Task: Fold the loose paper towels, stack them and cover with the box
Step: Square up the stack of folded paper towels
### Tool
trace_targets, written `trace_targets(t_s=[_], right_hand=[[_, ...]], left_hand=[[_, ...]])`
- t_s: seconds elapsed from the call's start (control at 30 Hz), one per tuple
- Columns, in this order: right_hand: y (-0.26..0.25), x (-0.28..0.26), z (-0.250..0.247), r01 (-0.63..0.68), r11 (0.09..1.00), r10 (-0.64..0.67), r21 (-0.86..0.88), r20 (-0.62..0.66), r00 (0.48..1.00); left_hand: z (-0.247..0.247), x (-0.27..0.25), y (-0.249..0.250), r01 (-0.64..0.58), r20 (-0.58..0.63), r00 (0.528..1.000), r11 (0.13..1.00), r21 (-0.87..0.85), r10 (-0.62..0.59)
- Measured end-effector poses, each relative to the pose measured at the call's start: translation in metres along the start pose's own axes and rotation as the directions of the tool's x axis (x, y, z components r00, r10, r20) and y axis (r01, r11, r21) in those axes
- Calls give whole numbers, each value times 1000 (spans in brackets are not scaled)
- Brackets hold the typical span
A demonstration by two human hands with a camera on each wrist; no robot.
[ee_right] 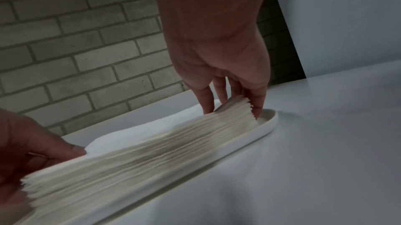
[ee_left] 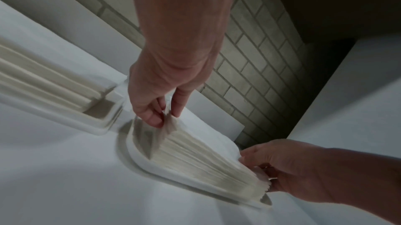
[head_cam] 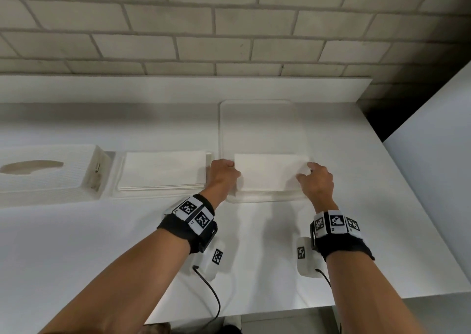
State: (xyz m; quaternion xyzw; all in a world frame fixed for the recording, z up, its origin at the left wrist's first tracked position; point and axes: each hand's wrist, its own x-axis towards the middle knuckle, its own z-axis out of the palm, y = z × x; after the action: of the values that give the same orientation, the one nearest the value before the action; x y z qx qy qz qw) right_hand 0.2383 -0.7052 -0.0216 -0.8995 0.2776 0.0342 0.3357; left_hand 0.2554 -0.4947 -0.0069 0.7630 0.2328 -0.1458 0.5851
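Observation:
A thick pile of folded white paper towels (head_cam: pixel 270 173) (ee_left: pixel 201 158) (ee_right: pixel 139 155) lies at the near end of a flat white tray (head_cam: pixel 260 127). My left hand (head_cam: pixel 224 175) (ee_left: pixel 160 112) pinches the pile's left end between thumb and fingers. At the right end my right hand (head_cam: pixel 314 180) (ee_right: pixel 230 106) holds the pile the same way, thumb on top. A second towel stack (head_cam: pixel 163 171) sits to the left in a shallow base (head_cam: pixel 114 178). The white box cover (head_cam: pixel 48 173) with an oval slot stands beside it.
A white counter (head_cam: pixel 254 244) carries everything, backed by a low ledge and a grey brick wall (head_cam: pixel 229 27). A white panel (head_cam: pixel 433 155) rises at the right. The counter's front edge is near my forearms, with cables hanging from the wrist units.

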Motion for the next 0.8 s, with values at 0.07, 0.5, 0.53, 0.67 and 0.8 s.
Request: trace_targets(t_s=[0.07,0.5,0.53,0.67,0.8], right_hand=[[0,0,0,-8,1000,8,10,2,1000],[-4,-2,-2,-43,999,43,27,0,999],[-4,-2,-2,-43,999,43,30,-1,999],[-5,-4,-4,-49,997,50,51,0,999],[-5,-6,-6,-62,995,62,73,4,998]], left_hand=[[0,0,6,25,-19,999,999,-31,-25],[-2,-10,24,180,156,978,944,-275,-141],[-2,-13,25,197,191,971,938,-284,-146],[1,-19,26,177,179,973,967,-185,-144],[7,-21,28,135,202,973,986,-94,-114]])
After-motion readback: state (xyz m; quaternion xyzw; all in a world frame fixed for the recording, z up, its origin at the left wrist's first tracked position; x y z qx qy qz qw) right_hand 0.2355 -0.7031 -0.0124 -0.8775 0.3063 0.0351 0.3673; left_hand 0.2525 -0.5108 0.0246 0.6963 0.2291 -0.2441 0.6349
